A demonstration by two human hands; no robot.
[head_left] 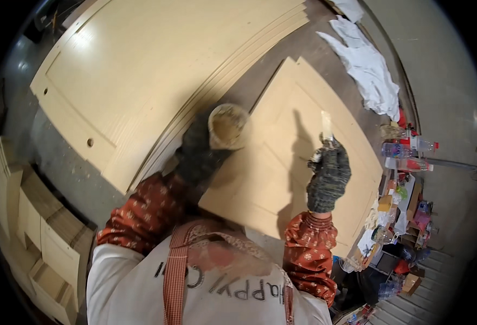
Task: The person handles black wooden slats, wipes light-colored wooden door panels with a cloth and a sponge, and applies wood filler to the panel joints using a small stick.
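Note:
My left hand point(199, 149), in a dark work glove, is closed round a small round tub point(229, 127) with beige paste smeared inside. The tub is tipped so its mouth shows, above the left edge of a cream door panel point(265, 179). In a grey knit glove, my right hand point(329, 176) grips a putty knife point(326, 123) over the right half of that panel. Its pale blade points away from me; the handle is mostly hidden by my fingers. Shadows of hand and tool fall across the panel, which has shallow framed grooves.
A stack of larger cream panels point(157, 65) lies at the far left. More stacked boards point(54, 216) stand at the lower left. A white cloth point(366, 65) lies at the far right. Plastic bottles point(398, 150) and a cluttered heap of boxes point(412, 227) line the right side.

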